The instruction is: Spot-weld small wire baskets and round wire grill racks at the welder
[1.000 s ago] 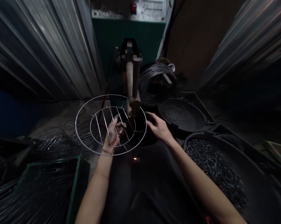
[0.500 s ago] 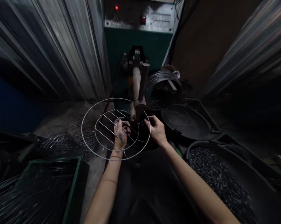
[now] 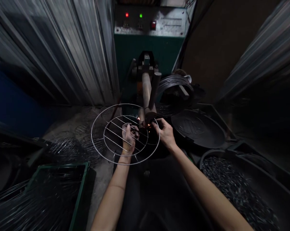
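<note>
A round wire rack (image 3: 126, 137), made of two rings with parallel bars across the inner one, is at the spot welder's electrodes (image 3: 150, 116). My left hand (image 3: 129, 136) is closed among the bars of the inner ring, its fingers curled; I cannot see whether small pieces are also in it. My right hand (image 3: 166, 132) pinches at the rack's right side, close to the electrode tips, on what looks like a short piece of wire, mostly hidden by the fingers. Orange sparks (image 3: 148, 125) fly between the tips.
The welder's panel (image 3: 169, 24) has red and green lights lit. A wire coil (image 3: 176, 81) hangs right of the electrode arm. At right are a dark round pan (image 3: 220, 136) and a tub (image 3: 204, 154) of short metal pieces. A green crate (image 3: 81, 186) of wire parts is at left.
Sparks have appeared at the electrode tips and a green panel light has come on. The rack and both hands keep nearly the same place against the welder; the whole view has shifted slightly.
</note>
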Tool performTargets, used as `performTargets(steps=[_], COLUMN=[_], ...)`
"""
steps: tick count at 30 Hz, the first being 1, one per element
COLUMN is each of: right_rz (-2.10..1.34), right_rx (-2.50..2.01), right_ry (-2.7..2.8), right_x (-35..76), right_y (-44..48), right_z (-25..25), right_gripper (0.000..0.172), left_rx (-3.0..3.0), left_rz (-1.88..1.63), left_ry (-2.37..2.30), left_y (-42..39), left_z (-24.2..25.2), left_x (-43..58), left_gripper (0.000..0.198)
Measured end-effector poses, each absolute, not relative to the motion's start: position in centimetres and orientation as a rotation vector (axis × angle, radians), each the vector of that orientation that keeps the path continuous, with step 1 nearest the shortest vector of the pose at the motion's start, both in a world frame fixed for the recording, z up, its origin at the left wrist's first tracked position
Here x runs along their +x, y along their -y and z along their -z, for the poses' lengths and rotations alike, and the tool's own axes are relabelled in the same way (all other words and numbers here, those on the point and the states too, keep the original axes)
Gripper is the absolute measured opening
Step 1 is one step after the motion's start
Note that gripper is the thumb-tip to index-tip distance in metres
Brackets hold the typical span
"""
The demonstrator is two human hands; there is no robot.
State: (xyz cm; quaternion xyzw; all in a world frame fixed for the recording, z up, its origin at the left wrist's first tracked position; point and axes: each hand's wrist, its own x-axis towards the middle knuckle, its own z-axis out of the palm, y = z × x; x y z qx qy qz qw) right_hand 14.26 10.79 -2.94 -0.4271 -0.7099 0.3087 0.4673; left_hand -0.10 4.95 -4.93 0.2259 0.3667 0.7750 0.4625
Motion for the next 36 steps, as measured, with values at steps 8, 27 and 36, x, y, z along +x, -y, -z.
performTargets(steps=[8,27,36], right_rz=[-0.841,-1.187,-0.907], right_rx=[-1.086,-0.974,-1.001], right_ry=[1.963,1.482,1.697], right_x=[18.3,14.3,14.7], right_y=[-6.3,-8.4,-10.3], right_z=[2.3,3.9,3.3], right_gripper=[0.032,0.028,0.023], left_rx=[0.613,0.597,0.489], left_rz=[-1.874,-2.163,-2.177], left_ry=[-0.829,-0.867,-0.865], left_y=[-4.9,-5.9,-7.3], left_z=[5.3,5.3,4.9], left_x=[-0.3,0.9,1.3], left_gripper=[0.027,0.021,0.014])
